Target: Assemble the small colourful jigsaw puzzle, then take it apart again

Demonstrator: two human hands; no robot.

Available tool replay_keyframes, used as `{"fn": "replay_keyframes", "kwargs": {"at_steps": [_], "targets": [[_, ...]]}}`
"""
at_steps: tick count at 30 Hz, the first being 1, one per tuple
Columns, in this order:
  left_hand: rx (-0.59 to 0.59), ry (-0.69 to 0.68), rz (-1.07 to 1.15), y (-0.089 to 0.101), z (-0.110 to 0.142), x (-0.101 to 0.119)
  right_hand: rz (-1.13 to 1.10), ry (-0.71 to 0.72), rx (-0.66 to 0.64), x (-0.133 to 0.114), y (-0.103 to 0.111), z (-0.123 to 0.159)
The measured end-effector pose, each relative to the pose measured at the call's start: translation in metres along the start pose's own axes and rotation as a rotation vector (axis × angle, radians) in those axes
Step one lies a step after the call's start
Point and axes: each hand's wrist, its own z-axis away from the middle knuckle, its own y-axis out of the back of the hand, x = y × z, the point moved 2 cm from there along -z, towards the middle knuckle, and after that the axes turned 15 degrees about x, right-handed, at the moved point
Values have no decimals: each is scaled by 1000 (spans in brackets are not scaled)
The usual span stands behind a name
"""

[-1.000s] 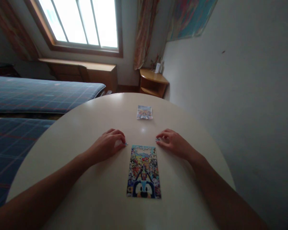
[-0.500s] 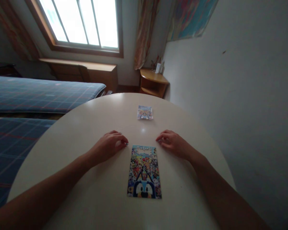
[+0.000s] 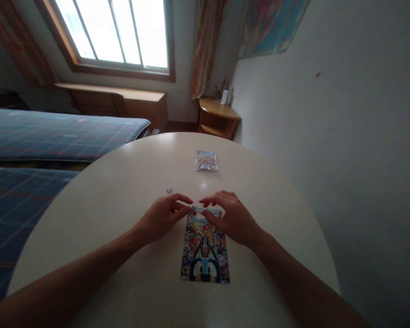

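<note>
A jigsaw puzzle [image 3: 205, 250] with a blue cartoon dog and many small figures lies flat on the round table. A pale gap shows near its top edge. At the puzzle's top left corner is my left hand [image 3: 166, 215], thumb and fingers drawn in around a small puzzle piece [image 3: 194, 209]. The piece is partly hidden and blurred. My right hand [image 3: 230, 216] hovers over the top right part, thumb and index finger apart with nothing seen between them. Just beyond my left knuckles lie small loose pieces [image 3: 170, 190].
A small printed packet or sheet [image 3: 206, 161] with the same dog picture lies farther back on the white table [image 3: 123, 177]. Plaid-covered beds [image 3: 64, 136] stand at the left, a wooden corner shelf [image 3: 217, 111] behind, and a wall [image 3: 345, 136] at the right.
Both hands have moved inward to the puzzle's top edge, and the right now covers its upper right corner. Loose pieces formerly hidden by my left hand now show behind it.
</note>
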Motion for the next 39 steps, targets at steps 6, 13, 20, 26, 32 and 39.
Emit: {"fn": "replay_keyframes", "kwargs": {"at_steps": [6, 13, 20, 26, 32, 39], "targets": [[-43, -1, 46, -3, 3, 1, -81, 57, -53, -3, -9, 2], [-23, -129, -48, -3, 2, -1, -102, 53, -75, 3, -5, 0], [-3, -269, -99, -4, 3, -1, -101, -85, -79, 6, 1, -1], [24, -401, -313, 0, 3, -3, -141, -212, -74, 25, 14, -3], [-73, -596, -424, 4, 3, -6, -184, -322, -136, 39, 16, -2], [-137, -616, -440, 2, 2, -7, -152, -338, -183, 36, 12, -1]]}}
